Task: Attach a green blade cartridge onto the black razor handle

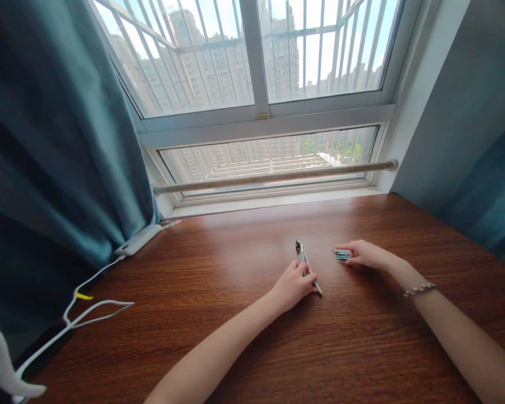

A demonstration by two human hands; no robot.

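My left hand rests on the wooden table with its fingers closed round a slim silver tool whose rounded head points away from me. My right hand lies a little to the right, fingers pinched on a small green and white pack that touches the table. A beaded bracelet sits on my right wrist. The two hands are a short gap apart.
A white power strip lies at the table's back left, its white cables trailing along the left edge. A teal curtain hangs at the left, another at the right. A barred window with a rail stands behind the table.
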